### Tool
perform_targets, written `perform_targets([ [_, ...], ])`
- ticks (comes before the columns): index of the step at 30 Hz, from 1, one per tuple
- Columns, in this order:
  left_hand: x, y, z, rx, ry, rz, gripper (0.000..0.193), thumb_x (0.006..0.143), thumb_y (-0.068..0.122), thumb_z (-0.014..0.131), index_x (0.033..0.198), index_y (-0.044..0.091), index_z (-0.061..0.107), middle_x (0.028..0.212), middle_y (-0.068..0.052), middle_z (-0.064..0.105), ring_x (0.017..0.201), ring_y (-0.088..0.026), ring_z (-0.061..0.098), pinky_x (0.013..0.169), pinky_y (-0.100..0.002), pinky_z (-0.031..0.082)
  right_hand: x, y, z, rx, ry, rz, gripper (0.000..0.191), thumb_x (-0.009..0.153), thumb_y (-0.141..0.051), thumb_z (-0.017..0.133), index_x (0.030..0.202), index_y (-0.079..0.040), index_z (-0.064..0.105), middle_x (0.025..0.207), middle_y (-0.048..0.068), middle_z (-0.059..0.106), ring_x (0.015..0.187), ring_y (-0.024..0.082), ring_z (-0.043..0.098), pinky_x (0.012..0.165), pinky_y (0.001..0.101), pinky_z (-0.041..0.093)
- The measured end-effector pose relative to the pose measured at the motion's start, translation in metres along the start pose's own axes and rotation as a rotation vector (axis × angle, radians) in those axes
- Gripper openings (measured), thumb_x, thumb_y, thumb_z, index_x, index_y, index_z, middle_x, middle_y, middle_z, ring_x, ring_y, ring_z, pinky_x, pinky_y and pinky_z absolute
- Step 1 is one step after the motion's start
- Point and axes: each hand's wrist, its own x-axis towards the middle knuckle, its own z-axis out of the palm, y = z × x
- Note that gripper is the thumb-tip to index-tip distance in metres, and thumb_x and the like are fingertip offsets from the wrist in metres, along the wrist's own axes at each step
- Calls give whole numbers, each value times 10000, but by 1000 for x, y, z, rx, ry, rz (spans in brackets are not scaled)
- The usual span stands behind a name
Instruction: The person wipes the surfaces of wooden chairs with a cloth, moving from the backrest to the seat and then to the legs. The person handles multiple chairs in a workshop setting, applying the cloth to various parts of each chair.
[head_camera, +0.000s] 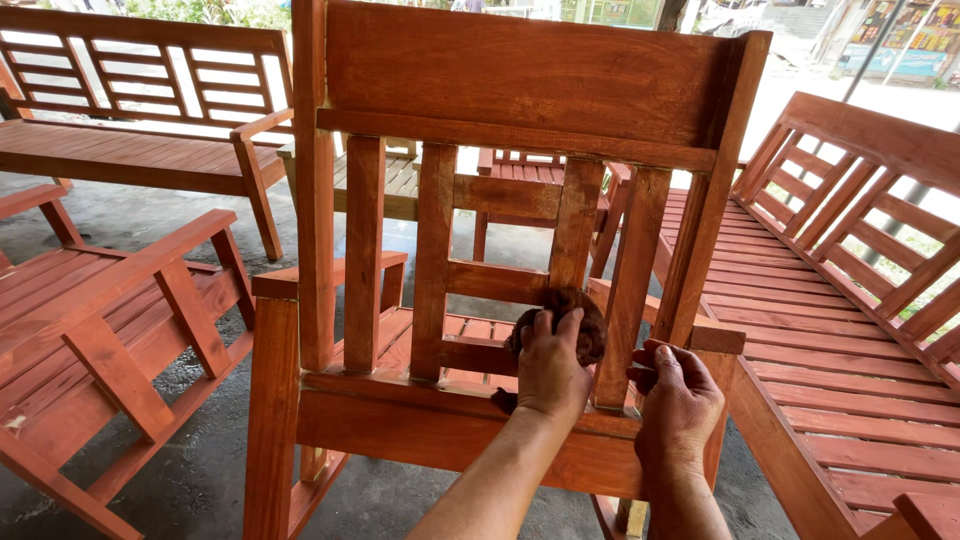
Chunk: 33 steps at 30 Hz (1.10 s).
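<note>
A reddish-brown wooden chair (520, 80) stands in front of me, seen from behind its slatted back. My left hand (548, 372) presses a dark brown stained rag (580, 318) against a lower slat of the backrest, fingers curled over the wad. My right hand (678, 398) rests beside it on the right rear post and armrest corner, fingers bent and stained dark, holding nothing that I can see.
More stained wooden furniture surrounds the chair: a long bench (130, 150) at the back left, an armchair (90, 320) at the left, a wide slatted bench (830, 300) at the right. A small table (400, 185) stands behind. The concrete floor (200, 470) is wet and grey.
</note>
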Motion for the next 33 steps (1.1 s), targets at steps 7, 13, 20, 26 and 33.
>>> perform_targets([
  [7, 65, 10, -9, 68, 223, 199, 689, 833, 191, 783, 1459, 181, 497, 1471, -243, 472, 1286, -498, 468, 1012, -632, 428, 3, -4, 6, -17, -2, -28, 199, 1034, -99, 581, 1064, 54, 706, 944, 140, 747, 781, 186, 703, 722, 313, 580],
  [13, 15, -24, 14, 232, 101, 252, 612, 977, 186, 733, 1534, 227, 480, 1524, -220, 452, 1268, -487, 480, 1059, -605, 446, -7, -9, 3, -56, 11, 29, 199, 1030, -106, 585, 1061, 45, 712, 944, 140, 747, 791, 185, 708, 740, 309, 587],
  [20, 7, -45, -22, -63, 480, 194, 861, 692, 25, 868, 1450, 235, 518, 1483, -230, 441, 1310, -446, 481, 1110, -502, 443, -8, -17, 27, -13, -66, -71, 195, 1022, -108, 591, 1035, 46, 710, 958, 127, 750, 818, 163, 725, 728, 306, 593],
  [26, 68, -12, -61, -113, 607, 293, 811, 744, -1, 804, 1475, 221, 532, 1511, -235, 459, 1344, -451, 489, 1153, -505, 426, -16, -29, 59, -30, -110, -55, 207, 1038, -122, 599, 1067, 39, 725, 936, 134, 754, 767, 185, 695, 714, 290, 537],
  [33, 49, 7, -75, 122, 510, 326, 737, 752, 174, 793, 1449, 141, 555, 1464, -281, 484, 1288, -479, 499, 1128, -577, 368, -22, -41, 83, 56, -133, -181, 207, 1025, -117, 594, 1047, 58, 701, 954, 106, 760, 819, 163, 728, 756, 303, 610],
])
